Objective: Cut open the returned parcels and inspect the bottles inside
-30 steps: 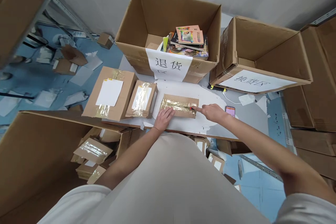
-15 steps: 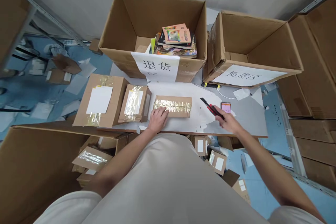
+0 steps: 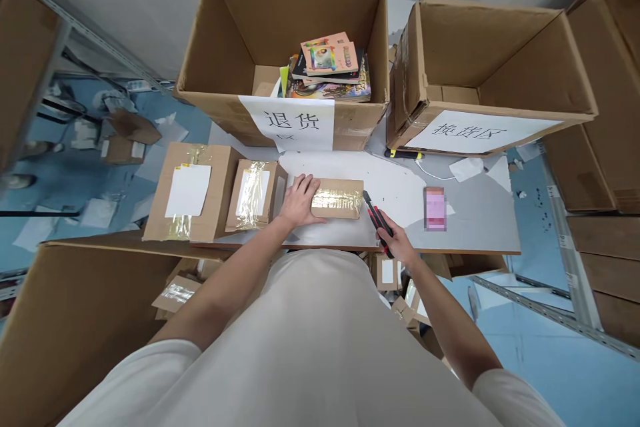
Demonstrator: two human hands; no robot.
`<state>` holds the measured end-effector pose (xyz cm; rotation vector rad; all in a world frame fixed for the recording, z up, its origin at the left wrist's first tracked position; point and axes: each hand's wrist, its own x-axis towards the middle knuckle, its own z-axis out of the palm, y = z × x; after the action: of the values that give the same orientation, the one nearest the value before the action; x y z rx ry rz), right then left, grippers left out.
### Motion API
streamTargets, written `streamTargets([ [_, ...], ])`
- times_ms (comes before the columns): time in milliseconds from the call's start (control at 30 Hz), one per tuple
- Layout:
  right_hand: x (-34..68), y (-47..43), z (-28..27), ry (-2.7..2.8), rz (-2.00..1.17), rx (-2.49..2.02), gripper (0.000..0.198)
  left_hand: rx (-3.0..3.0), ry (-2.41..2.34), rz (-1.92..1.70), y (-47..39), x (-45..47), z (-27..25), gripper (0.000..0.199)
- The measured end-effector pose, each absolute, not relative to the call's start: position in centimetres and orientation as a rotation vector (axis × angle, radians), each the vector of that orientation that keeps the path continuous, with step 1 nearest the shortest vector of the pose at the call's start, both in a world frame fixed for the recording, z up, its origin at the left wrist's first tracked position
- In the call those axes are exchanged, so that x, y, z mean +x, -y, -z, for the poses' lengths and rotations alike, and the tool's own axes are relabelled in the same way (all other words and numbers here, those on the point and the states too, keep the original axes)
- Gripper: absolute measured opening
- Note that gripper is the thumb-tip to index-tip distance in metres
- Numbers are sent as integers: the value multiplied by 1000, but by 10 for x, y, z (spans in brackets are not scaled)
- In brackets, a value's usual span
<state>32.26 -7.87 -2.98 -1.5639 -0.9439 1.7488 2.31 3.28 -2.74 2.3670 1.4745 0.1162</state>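
Note:
A small cardboard box [image 3: 340, 199] with shiny tape along its top lies on the table in front of me. My left hand [image 3: 300, 203] grips its left end, thumb at the near side and fingers over the far side. In my right hand [image 3: 396, 240] is a black and red utility knife [image 3: 376, 215], its tip pointing up and left beside the box's right end. The tip looks close to the box; whether it touches I cannot tell. Left of my left hand stand a taped carton [image 3: 253, 195] and a larger labelled carton [image 3: 193, 190].
At the back of the table [image 3: 480, 207] stand a big open box [image 3: 225, 103] holding several books [image 3: 333, 63] and another open box [image 3: 500, 107]. A yellow and black cutter [image 3: 403, 154] lies before them. A phone [image 3: 435, 209] rests at right. Parcels fill space below the front edge.
My right hand brought the utility knife left, up to the box's right end. My left hand shifted from the box's near edge to around its left end. The view moved slightly.

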Motion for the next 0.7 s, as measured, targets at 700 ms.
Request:
streamTargets([
  [700, 317, 99, 22, 847, -1663, -1591, 80, 2349, -1443, -143, -33, 21, 30, 110],
])
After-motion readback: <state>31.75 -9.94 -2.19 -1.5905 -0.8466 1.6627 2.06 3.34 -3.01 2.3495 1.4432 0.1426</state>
